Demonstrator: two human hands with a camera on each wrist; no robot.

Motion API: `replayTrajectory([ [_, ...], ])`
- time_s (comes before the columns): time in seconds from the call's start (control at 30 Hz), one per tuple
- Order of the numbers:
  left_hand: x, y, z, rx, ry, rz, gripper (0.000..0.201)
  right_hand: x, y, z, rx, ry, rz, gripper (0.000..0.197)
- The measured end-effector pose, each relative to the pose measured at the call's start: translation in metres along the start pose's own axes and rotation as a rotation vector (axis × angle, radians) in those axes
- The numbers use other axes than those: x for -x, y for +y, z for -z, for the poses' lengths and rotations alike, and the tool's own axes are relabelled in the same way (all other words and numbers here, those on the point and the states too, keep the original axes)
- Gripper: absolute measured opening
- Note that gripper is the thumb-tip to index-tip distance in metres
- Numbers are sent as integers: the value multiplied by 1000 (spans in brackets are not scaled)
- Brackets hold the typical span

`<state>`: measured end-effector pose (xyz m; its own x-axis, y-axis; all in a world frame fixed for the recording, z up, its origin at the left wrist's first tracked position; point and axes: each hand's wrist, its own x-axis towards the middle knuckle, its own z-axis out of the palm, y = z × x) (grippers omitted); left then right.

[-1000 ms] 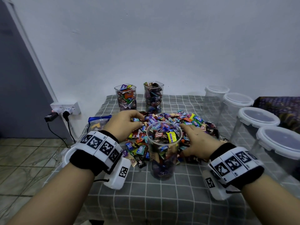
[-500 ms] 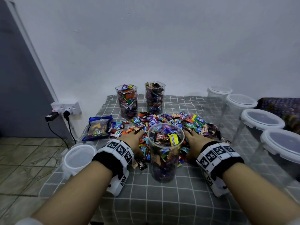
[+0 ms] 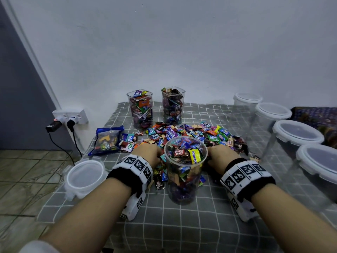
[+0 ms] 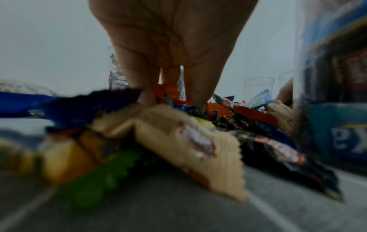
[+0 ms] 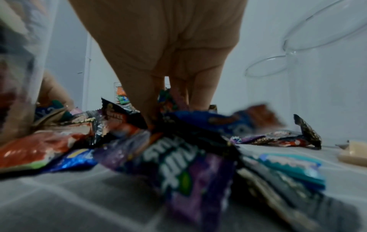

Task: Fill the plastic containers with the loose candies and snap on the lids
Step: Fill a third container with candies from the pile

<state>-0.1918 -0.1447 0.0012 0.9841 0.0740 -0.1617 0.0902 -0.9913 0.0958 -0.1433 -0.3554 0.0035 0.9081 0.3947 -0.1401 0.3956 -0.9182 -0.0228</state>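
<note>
A clear plastic container (image 3: 185,172), filled to the rim with wrapped candies, stands in front of me on the checked cloth. Behind it spreads the pile of loose candies (image 3: 193,133). My left hand (image 3: 147,152) lies on the pile just left of the container, my right hand (image 3: 220,154) just right of it. In the left wrist view the left hand's fingers (image 4: 139,87) reach straight down into the wrappers (image 4: 178,133). The right wrist view shows the right hand's fingers (image 5: 143,100) likewise sunk in candies (image 5: 178,157). The fingertips are buried.
A loose lid (image 3: 84,177) lies at the table's left edge. Two filled, unlidded containers (image 3: 141,110) (image 3: 173,106) stand at the back. Several lidded empty containers (image 3: 295,133) line the right side. A blue candy bag (image 3: 107,139) lies left; wall sockets (image 3: 70,117) beyond.
Both hands have drawn back toward me through the pile and now sit low beside the near container. The lid on the left, earlier hidden by my wrist, shows.
</note>
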Motion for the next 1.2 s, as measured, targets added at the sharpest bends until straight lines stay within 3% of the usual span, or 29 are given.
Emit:
replayTrajectory([
  [0.1, -2, -1, -1, -5, 10, 24, 20, -1, 1, -1, -16, 6, 3, 27],
  [0.27, 1, -1, 0, 49, 53, 11, 17, -4, 4, -6, -52, 47, 0, 26],
  [0.37, -1, -5, -3, 112, -13, -50, 27, -7, 7, -9, -95, 89, 0, 25],
  [0.47, -4, -6, -7, 122, -64, -67, 24, -7, 9, -10, -126, 127, 12, 25],
  [0.87, -2, -1, -3, 112, 107, -18, 20, 2, 8, -6, -187, 193, 19, 23],
  [1.2, 5, -11, -1, 315, 341, 41, 13, 16, 11, 2, -304, 340, 35, 15],
])
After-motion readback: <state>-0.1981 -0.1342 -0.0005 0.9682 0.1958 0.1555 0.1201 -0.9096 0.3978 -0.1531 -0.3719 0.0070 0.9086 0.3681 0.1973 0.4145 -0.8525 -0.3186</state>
